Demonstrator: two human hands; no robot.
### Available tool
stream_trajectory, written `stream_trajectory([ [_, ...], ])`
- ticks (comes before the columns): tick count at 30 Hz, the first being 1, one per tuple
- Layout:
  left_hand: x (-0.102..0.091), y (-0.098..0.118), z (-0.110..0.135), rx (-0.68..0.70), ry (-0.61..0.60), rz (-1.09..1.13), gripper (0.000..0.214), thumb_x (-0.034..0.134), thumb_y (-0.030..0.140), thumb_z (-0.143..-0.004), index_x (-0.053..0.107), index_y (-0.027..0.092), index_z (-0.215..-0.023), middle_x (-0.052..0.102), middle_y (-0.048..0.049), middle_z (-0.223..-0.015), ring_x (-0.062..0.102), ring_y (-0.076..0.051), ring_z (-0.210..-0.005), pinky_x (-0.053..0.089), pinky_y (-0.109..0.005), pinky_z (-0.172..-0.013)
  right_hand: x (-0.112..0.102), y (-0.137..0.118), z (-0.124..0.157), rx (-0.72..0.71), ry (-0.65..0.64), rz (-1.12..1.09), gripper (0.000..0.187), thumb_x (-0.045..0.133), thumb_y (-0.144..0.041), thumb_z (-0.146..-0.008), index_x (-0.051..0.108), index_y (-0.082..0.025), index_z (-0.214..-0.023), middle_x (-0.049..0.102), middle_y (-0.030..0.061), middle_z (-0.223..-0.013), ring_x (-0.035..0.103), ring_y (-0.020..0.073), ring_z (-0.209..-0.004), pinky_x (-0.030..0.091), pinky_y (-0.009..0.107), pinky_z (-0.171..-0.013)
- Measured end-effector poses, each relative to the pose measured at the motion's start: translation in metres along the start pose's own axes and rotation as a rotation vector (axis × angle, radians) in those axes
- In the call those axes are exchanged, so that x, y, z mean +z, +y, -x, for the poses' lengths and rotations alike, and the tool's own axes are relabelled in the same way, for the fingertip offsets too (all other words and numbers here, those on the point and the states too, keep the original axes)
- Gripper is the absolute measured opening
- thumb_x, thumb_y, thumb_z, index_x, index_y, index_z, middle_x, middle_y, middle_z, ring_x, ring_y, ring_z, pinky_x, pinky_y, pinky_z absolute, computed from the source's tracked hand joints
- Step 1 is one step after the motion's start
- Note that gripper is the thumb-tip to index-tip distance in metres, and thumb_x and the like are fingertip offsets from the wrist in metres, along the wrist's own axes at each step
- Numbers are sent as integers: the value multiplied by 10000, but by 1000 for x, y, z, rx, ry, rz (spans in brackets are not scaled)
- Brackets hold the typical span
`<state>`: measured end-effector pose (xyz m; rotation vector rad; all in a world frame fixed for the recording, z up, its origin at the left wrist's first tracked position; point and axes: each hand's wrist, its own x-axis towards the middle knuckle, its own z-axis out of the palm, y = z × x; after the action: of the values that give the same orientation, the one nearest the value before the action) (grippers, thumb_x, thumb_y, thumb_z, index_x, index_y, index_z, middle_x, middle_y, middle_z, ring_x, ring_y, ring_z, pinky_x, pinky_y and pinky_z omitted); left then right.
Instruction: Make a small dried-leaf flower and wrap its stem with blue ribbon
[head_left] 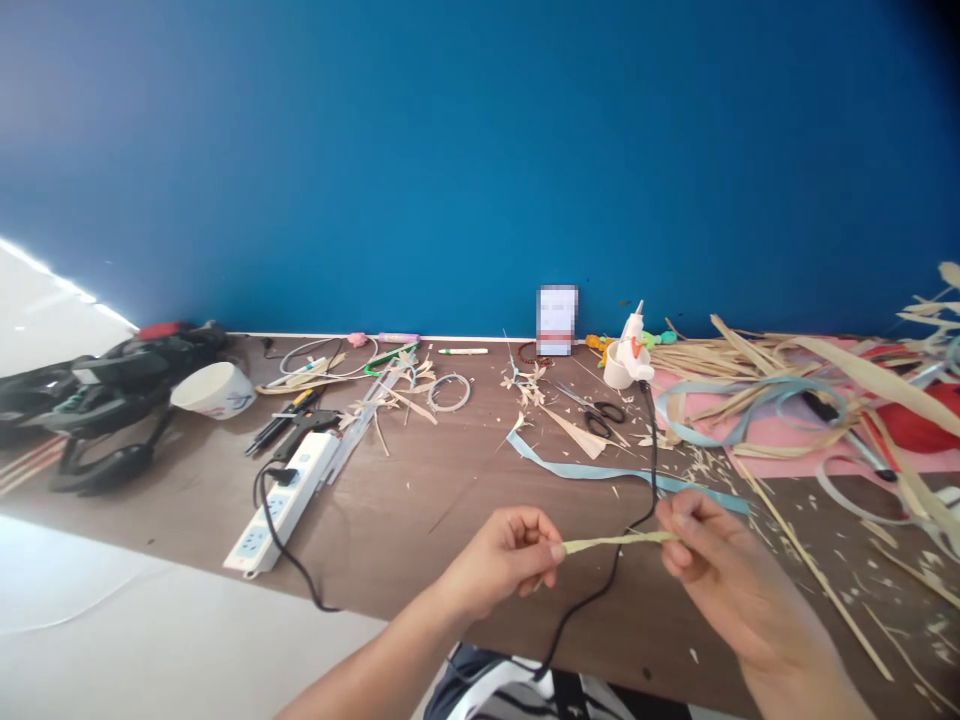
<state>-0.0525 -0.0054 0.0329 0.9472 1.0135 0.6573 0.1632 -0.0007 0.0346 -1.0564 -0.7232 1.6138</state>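
A short pale straw strip (619, 541) is stretched between both hands above the brown table (420, 510). My left hand (504, 558) pinches its left end with closed fingers. My right hand (712, 550) pinches the right end, fingers curled. A black cord (651, 470) runs under the strip from a white glue gun (632, 345) standing in a small cup near the wall. A light blue strip (592, 470) lies just beyond my hands, and black-handled scissors (600, 415) lie behind it.
A white power strip (283, 500) with a black plug lies at left, near pliers, a white bowl (212, 388) and a black bag (90, 400). Straw strips and scraps cover a pink mat (772, 430) at right. A blue wall stands behind.
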Motion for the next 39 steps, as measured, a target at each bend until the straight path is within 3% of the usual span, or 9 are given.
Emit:
stream_trajectory([
  [6,-24,18,4,-33,-43,-288,227,623,348,-654,543,135,-657,483,54,-544,352,-30,-387,283,-147,-343,-12,-8,11,57,-159,698,162,620,-340,-699,603,-202,-783,489,-28,-582,457,108,-517,392,226,-496],
  [11,-42,31,4,-4,-34,-514,204,588,350,-671,585,146,-675,460,51,-517,379,-61,-427,319,-150,-354,-17,-18,15,-10,-289,1044,175,500,-366,-782,608,-239,-834,561,3,-720,497,123,-545,416,244,-532],
  [15,-54,34,0,-6,-9,-635,209,568,353,-679,622,151,-688,494,38,-523,386,-66,-403,308,-162,-361,-19,-26,15,-49,-344,1132,203,424,-353,-832,586,-236,-794,534,-7,-752,495,98,-506,412,230,-524],
  [23,-64,30,2,150,140,-824,203,544,325,-709,665,163,-684,595,2,-558,477,-105,-506,338,-193,-484,-31,-26,14,-8,-200,1137,154,447,-307,-814,557,-212,-765,511,-36,-617,491,95,-456,382,212,-490],
  [28,-65,22,2,304,306,-810,182,517,288,-743,652,166,-747,623,-16,-637,507,-109,-531,373,-203,-516,-37,-21,16,41,-334,1087,167,436,-299,-821,575,-218,-777,514,-30,-713,485,80,-467,387,210,-513],
  [30,-65,16,0,370,409,-762,169,526,287,-742,642,165,-767,620,-16,-640,526,-112,-540,391,-211,-535,-37,-16,19,78,-356,1060,174,432,-303,-825,567,-215,-757,515,-31,-735,482,74,-471,380,205,-512],
  [33,-62,8,-5,388,500,-538,154,556,294,-726,611,156,-766,602,-3,-611,535,-106,-537,400,-208,-531,-33,-8,22,148,-334,991,169,425,-303,-828,533,-210,-739,455,-64,-560,456,79,-447,345,191,-482],
  [36,-52,3,-16,294,477,-60,159,591,300,-693,546,157,-746,634,-17,-703,562,-96,-565,378,-174,-461,-25,1,26,226,-362,914,156,408,-276,-830,499,-199,-729,366,-92,-453,411,73,-409,299,177,-445],
  [39,-39,3,-27,161,413,339,180,628,268,-647,492,157,-692,634,-9,-698,557,-73,-519,325,-134,-382,-20,6,29,311,-503,939,127,437,-222,-790,521,-178,-705,427,-71,-495,433,68,-421,295,171,-428],
])
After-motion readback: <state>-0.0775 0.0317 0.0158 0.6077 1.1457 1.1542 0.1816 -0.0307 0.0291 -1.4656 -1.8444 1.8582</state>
